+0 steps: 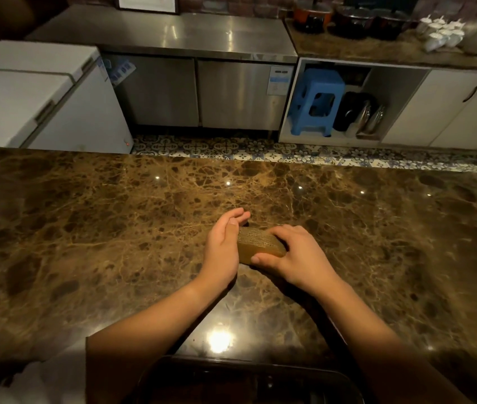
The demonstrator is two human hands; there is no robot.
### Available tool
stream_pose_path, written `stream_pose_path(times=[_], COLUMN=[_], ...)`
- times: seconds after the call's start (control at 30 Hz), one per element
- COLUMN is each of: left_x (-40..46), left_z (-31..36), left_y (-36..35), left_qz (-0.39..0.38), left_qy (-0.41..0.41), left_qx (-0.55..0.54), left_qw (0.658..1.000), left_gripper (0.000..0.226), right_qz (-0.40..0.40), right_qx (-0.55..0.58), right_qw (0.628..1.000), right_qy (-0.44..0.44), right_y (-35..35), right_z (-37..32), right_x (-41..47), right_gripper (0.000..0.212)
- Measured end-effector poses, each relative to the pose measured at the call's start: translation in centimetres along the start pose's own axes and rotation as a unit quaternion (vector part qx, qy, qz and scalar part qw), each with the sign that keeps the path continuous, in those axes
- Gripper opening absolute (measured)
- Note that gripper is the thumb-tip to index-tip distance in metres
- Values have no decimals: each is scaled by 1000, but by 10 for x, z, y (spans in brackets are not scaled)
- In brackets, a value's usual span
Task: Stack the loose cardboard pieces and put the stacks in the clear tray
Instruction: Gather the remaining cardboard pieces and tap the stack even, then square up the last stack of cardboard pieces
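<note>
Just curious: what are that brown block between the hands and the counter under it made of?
The block looks like stacked corrugated cardboard: matte tan, with fluted edges showing on its side. The counter looks like polished brown marble or similar stone: pale veins, glossy light reflections.

- Hands: two, a left hand (223,246) and a right hand (295,255).
- Cardboard stack (260,244): one, made of many thin pieces set edge-on; the number of pieces is too fine to count.
- Marble counter (115,223): one.
- Dark tray (246,380) at the near edge: one, only partly in view.
- White chest freezer (36,94): one, with two lids.
- Steel under-counter unit (202,91): one, with two doors.
- Blue plastic stool (317,102): one.
- Dark pots (359,21) on the far counter: at least three, one with an orange body.
- White cups (443,32): a cluster, count unclear.
- White cabinet doors (450,109) at right: two.
</note>
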State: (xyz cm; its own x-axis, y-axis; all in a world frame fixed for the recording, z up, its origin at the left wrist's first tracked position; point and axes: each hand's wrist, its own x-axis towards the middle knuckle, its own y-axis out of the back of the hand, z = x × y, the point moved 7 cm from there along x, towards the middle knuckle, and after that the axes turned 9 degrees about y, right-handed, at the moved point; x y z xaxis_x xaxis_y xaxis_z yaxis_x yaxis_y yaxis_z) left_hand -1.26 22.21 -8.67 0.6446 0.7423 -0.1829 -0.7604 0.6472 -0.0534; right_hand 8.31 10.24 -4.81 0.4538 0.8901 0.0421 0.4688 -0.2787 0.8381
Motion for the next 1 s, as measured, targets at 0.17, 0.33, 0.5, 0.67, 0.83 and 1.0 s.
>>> stream_pose_path(times=[0.17, 0.33, 0.5, 0.67, 0.83, 1.0], left_x=[-1, -10, -62, -152, -205, -234], left_z=[1, 33, 99, 150, 185, 194], left_y=[1, 2, 20, 15, 22, 26], left_qz=[-45, -138, -196, -182, -125, -122], left_qy=[14, 70, 37, -78, -181, -209], left_qx=[16, 47, 54, 82, 24, 22], left_qw=[999, 987, 978, 977, 975, 970], left_gripper=[26, 32, 76, 53, 31, 29], right_qz=[-104, -123, 19, 116, 200, 213], right_qx=[-198, -265, 90, 352, 418, 455], right_qw=[974, 955, 995, 927, 881, 858], right_qy=[32, 51, -31, 50, 98, 105], right_y=[7, 17, 73, 107, 114, 106], right_z=[-37, -55, -60, -126, -167, -177], right_x=[14, 15, -32, -98, -145, -168], right_gripper=[54, 51, 40, 35, 37, 37])
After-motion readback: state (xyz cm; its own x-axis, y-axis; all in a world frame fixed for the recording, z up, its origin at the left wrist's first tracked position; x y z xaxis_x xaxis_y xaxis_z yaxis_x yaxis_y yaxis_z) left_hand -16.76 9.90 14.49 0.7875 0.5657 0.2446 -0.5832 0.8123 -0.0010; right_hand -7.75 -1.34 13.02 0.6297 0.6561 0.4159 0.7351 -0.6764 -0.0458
